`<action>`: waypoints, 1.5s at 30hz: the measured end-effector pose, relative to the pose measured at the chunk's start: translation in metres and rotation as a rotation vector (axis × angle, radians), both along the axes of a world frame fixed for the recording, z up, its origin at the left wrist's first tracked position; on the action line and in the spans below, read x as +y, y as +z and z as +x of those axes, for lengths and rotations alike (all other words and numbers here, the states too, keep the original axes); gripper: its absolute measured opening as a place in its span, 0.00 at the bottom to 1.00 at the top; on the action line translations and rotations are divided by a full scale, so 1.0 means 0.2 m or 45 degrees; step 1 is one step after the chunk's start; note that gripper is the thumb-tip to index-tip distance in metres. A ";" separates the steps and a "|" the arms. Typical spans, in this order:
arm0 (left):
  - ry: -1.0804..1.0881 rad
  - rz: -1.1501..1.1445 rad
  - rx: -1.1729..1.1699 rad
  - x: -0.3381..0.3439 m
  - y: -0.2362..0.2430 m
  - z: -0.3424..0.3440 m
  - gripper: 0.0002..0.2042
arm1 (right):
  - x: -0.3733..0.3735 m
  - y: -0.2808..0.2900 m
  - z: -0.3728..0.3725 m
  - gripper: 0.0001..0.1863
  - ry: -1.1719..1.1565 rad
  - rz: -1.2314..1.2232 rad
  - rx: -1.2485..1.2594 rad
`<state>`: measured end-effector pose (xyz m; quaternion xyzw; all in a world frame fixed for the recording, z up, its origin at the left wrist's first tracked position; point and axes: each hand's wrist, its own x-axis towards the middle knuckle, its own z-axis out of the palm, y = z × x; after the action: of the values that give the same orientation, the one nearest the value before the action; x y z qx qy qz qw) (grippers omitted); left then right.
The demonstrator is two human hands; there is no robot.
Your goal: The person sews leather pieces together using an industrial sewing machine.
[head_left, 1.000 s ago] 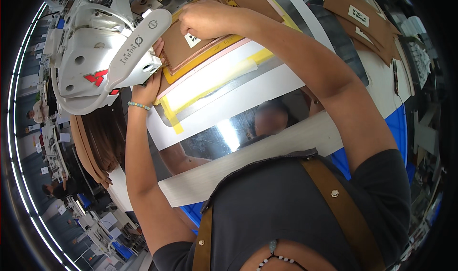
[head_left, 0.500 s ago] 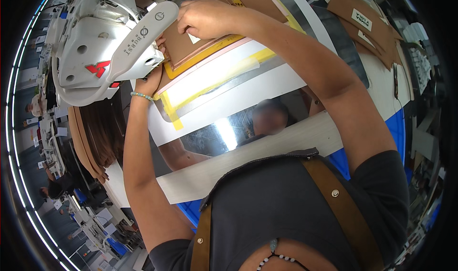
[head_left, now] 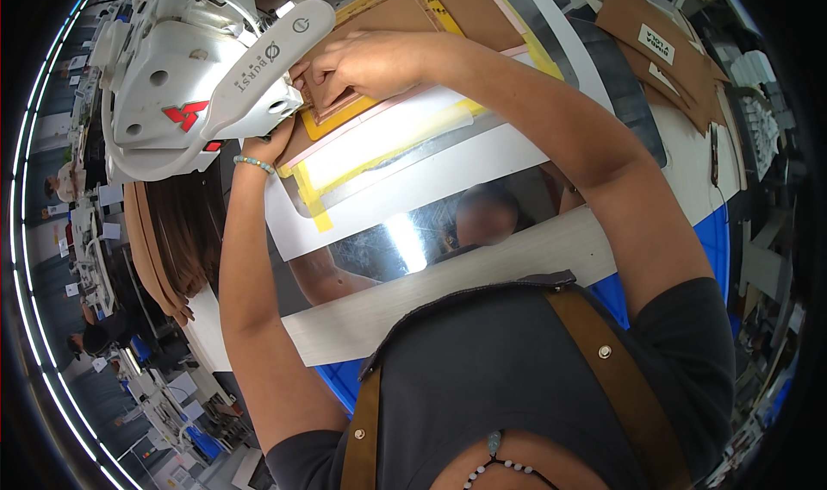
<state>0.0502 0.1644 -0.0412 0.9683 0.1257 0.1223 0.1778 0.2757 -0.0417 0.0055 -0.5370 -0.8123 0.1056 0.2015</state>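
Observation:
A brown leather-like panel [head_left: 392, 20] lies inside a yellow-edged template [head_left: 340, 121] under the white sewing machine head [head_left: 177, 85]. My right hand [head_left: 366, 66] rests on the panel near its left part, fingers bent and somewhat apart, pressing its surface. I see nothing gripped in it. My left hand [head_left: 274, 143], below a beaded bracelet [head_left: 254, 164], reaches under the machine head at the template's left edge. Most of its fingers are hidden behind the machine. A pale grey lever-like arm [head_left: 267, 63] sticks out over the machine's front.
Yellow tape [head_left: 319, 214] borders a white sheet [head_left: 474, 167] around the template. A shiny metal plate [head_left: 370, 240] lies nearer me. Brown panels [head_left: 642, 37] are stacked at the far right, with a slim dark tool [head_left: 714, 154] beside them. Brown strips [head_left: 177, 240] hang at left.
My right hand has slid nearer me and slightly left across the panel. A white patch beneath its fingers no longer shows. The left hand stays by the machine.

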 end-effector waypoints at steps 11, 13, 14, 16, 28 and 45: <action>-0.155 -1.036 -0.253 0.14 0.02 0.05 0.25 | 0.01 0.01 -0.04 0.24 -0.007 -0.034 -0.112; -0.182 -0.806 -0.153 0.14 0.03 0.08 0.29 | 0.00 0.02 -0.04 0.24 -0.026 -0.043 -0.125; -0.175 -0.858 -0.162 0.14 0.03 0.09 0.27 | 0.00 0.03 -0.03 0.23 -0.036 -0.051 -0.134; -0.188 -0.701 -0.127 0.15 0.03 0.10 0.27 | 0.01 0.02 -0.03 0.22 -0.035 -0.051 -0.126; -0.134 -0.639 -0.177 0.15 0.02 0.13 0.20 | 0.04 0.02 -0.03 0.18 -0.035 -0.107 -0.026; 0.074 0.675 0.201 0.32 -0.18 -0.26 0.13 | 0.10 0.00 -0.08 0.20 -0.219 0.025 -0.210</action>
<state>-0.0021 0.2289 -0.0777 0.9836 0.1306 0.0800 -0.0958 0.2605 -0.0225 0.0052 -0.6095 -0.7780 0.0354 0.1478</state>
